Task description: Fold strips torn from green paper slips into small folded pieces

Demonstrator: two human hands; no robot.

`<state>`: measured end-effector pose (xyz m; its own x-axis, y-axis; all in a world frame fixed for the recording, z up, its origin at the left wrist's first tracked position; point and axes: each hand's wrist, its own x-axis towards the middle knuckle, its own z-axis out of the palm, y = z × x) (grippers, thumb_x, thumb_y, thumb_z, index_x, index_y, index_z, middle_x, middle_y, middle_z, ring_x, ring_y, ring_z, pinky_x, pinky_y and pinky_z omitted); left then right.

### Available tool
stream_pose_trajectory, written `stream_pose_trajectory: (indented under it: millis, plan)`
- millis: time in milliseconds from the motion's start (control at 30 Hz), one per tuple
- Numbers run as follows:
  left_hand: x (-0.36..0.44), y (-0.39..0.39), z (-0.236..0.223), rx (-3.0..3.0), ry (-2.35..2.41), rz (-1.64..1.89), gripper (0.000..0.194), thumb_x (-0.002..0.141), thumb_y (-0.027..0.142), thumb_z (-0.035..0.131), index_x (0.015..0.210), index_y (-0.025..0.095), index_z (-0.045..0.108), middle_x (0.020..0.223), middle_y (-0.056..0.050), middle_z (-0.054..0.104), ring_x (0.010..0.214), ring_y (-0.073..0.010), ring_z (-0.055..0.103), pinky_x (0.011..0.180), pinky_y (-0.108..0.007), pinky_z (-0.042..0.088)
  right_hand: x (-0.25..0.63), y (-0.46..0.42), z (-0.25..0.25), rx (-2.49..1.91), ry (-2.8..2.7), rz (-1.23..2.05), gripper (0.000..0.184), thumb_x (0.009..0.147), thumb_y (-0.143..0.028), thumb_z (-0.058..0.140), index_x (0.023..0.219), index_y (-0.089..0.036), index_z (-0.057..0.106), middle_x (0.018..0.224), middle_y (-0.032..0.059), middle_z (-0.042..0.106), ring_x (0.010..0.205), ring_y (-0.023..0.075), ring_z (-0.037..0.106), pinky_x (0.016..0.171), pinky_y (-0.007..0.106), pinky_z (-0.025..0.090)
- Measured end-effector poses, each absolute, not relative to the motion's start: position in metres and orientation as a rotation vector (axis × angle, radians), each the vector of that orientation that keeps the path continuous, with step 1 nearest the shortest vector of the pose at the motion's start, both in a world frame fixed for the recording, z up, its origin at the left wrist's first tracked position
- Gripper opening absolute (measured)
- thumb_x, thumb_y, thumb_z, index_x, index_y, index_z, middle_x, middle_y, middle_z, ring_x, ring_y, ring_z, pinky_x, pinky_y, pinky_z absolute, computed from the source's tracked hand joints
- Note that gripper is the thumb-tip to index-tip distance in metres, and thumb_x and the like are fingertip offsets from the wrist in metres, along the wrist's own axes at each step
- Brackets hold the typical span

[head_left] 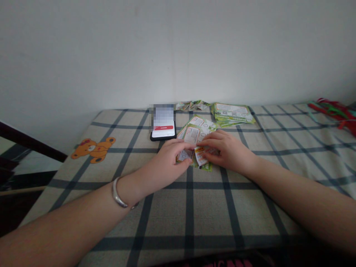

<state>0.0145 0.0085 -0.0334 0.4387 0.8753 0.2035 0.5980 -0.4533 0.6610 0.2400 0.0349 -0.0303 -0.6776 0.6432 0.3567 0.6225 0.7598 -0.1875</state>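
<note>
My left hand (174, 154), with a silver bracelet (118, 193) at its wrist, curls over the left side of a green-and-white printed packet (185, 155). Its thumb lies at the near edge and its fingers at the far side. From the right, my right hand (224, 150) grips the same packet, its thumb and fingers bent around a white flap with a yellow strip (200, 156). Some fingertips are hidden, and whether the flap is part of the packet I cannot tell. Similar flat packets (197, 124) lie just beyond and partly under my hands.
A phone (163, 132) with a lit screen lies behind my left hand. Crumpled packets (193, 105) and a stack of flat packets (233, 113) sit by the wall. Red and green strips (338, 113) lie far right. A bear picture (94, 149) marks the checked tablecloth (172, 218).
</note>
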Motion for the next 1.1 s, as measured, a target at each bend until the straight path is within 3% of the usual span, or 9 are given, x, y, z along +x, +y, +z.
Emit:
stream_pose_trajectory:
  millis: [300,533,800,1100]
  plan:
    - [0.015,0.009,-0.035,2.239,1.080,0.855,0.029,0.083,0.013,0.053,0.110,0.020,0.063,0.113,-0.004,0.064,0.112,-0.0182,0.056,0.103,-0.038,0.043,0.239,0.034,-0.030,-0.980,-2.465,0.159,0.015,0.083,-0.027,0.066,0.095,-0.017,0.068,0.094,0.0060,0.067,0.090,0.0206,0.057,0.082,0.035,0.045]
    - [0.015,0.008,-0.031,2.306,1.009,0.923,0.021,0.088,0.016,0.053,0.105,0.022,0.064,0.108,-0.001,0.066,0.106,-0.0149,0.059,0.097,-0.031,0.045,0.236,0.029,-0.026,-0.925,-2.380,0.204,0.004,0.081,-0.020,0.068,0.083,-0.018,0.066,0.079,0.0022,0.065,0.078,0.0165,0.056,0.072,0.029,0.042]
    - [0.012,0.007,-0.029,2.319,1.035,0.981,0.010,0.086,0.019,0.061,0.096,0.022,0.062,0.096,0.003,0.066,0.093,-0.0130,0.061,0.086,-0.028,0.047,0.229,0.023,-0.024,-0.840,-2.277,0.236,0.006,0.080,-0.015,0.069,0.081,-0.020,0.066,0.076,-0.0006,0.067,0.076,0.0138,0.057,0.071,0.025,0.042]
    - [0.014,0.007,-0.026,2.334,1.058,0.976,0.008,0.085,0.014,0.057,0.089,0.020,0.061,0.088,0.002,0.066,0.083,-0.0124,0.061,0.078,-0.026,0.049,0.225,0.021,-0.027,-0.851,-2.258,0.255,0.007,0.082,-0.021,0.068,0.088,-0.020,0.064,0.081,0.0011,0.067,0.079,0.0149,0.060,0.072,0.027,0.045]
